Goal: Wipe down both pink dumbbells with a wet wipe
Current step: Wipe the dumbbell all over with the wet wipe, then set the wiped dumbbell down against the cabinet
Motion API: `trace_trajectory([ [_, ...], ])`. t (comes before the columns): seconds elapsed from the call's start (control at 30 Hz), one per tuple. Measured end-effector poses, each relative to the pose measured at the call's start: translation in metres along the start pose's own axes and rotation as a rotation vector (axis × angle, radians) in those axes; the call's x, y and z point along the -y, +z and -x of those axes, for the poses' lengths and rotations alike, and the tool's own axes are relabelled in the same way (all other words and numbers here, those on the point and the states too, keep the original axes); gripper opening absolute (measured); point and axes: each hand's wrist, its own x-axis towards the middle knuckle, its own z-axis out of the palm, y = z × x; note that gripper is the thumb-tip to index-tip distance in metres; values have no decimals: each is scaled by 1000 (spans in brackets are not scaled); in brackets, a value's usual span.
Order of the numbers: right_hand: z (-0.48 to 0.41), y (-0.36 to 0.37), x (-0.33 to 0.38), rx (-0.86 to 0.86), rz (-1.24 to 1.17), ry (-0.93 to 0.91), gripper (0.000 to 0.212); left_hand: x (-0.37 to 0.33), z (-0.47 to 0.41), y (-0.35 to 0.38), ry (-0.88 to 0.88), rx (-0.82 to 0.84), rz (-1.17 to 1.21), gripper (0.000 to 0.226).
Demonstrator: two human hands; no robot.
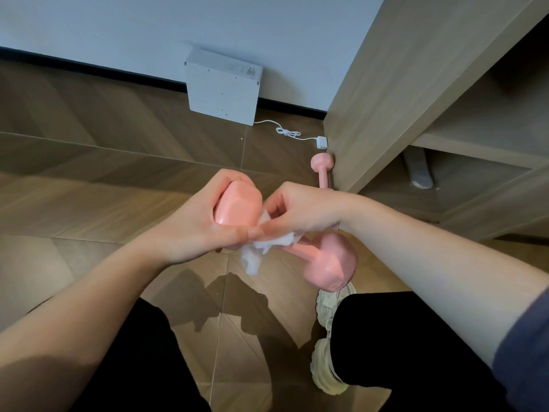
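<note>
Wood floor (pixel 118 173) below: left hand (pixel 205 230) grips one head of the dumbbell (pixel 326 263), slanting down-right; right hand (pixel 306 209) pinches the wet wipe (pixel 261 248) at its handle; second dumbbell (pixel 322 168) lies beyond, by the cabinet (pixel 386 99).

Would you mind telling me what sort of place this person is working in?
Probably a room in a home: a wood-pattern floor, a wooden shelf unit, and a white box standing against the wall.
</note>
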Motion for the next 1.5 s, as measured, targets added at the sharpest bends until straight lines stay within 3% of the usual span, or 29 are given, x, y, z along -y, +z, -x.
trace_trajectory([
  [0.1,-6,12,2,-160,201,-7,43,5,-2,5,-85,-59,30,60],
  [0.27,-26,36,-6,-512,882,16,33,14,-13,21,-384,-247,243,70],
  [0.4,-32,24,-13,-507,1133,-57,19,15,-23,19,-636,-280,502,45],
  [0.5,-34,-6,-21,-543,1280,-98,21,13,-36,0,-637,-299,545,29],
  [0.6,-35,-30,-40,-588,1310,-58,20,23,-51,-16,-642,-294,566,26],
  [0.67,-43,-36,-52,-583,1277,-64,19,37,-59,-22,-644,-238,565,30],
  [0.77,-57,-47,-70,-525,1288,-120,20,58,-71,-32,-646,81,523,52],
  [0.87,-63,-62,-88,-434,1333,-217,14,70,-98,-48,-748,366,200,81],
  [0.97,-76,-69,-99,-408,1436,-334,16,71,-137,-34,-714,640,-193,60],
  [1.07,-88,-75,-109,-372,1614,-308,14,82,-156,3,-598,566,-171,26],
  [1.13,-92,-82,-120,-377,1831,-297,18,95,-156,19,-573,432,-85,19],
  [1.23,-89,-94,-137,-588,1788,-617,34,112,-153,31,-633,324,173,17],
  [1.33,-76,-111,-155,-686,1681,-790,30,125,-156,43,-681,246,490,17],
  [1.43,-54,-124,-173,-728,1549,-612,18,139,-163,45,-684,152,667,15],
  [1.5,-49,-126,-192,-869,1186,-348,18,152,-172,49,-659,101,563,13],
])
